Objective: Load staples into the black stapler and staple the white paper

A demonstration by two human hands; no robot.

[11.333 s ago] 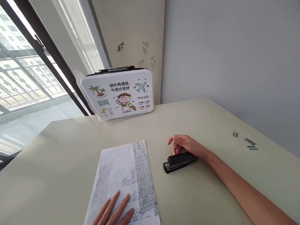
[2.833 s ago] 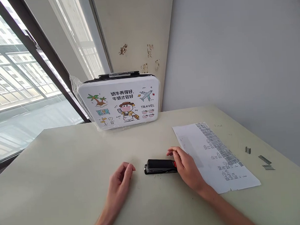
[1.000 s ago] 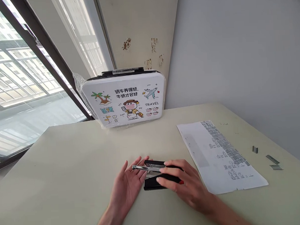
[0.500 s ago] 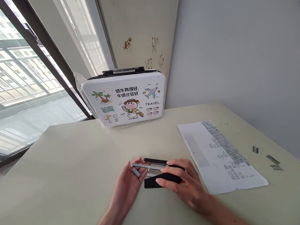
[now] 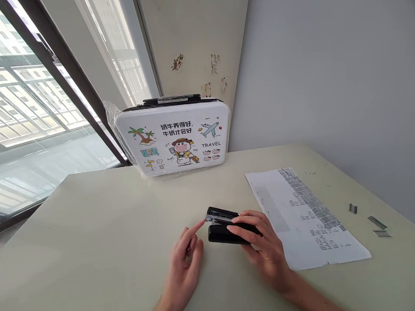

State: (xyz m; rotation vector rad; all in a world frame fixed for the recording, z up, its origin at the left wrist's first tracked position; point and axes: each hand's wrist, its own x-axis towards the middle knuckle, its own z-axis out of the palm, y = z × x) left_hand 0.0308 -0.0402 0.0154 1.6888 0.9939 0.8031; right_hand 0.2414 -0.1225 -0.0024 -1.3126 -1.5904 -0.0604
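Note:
A black stapler point(image 5: 222, 236) lies on its side on the pale table point(image 5: 94, 234), just in front of me. My right hand point(image 5: 265, 254) is closed over its rear half, fingers laid across the body. My left hand point(image 5: 185, 266) rests to the stapler's left with the index finger stretched out and touching the tip of the stapler's metal staple tray point(image 5: 215, 215). Its other fingers are curled against the thumb, and whether they hold anything is hidden.
A printed sheet of paper point(image 5: 299, 215) lies to the right of the stapler. Loose staple strips point(image 5: 353, 208) lie near the table's right edge by the grey wall. A white illustrated tin case point(image 5: 174, 136) stands at the back. A window point(image 5: 27, 113) fills the left.
The metal tray that stuck out to the left has gone back into the stapler. My left hand dropped lower, now only its index fingertip at the tray's end; a small staple strip seen in it has gone from sight.

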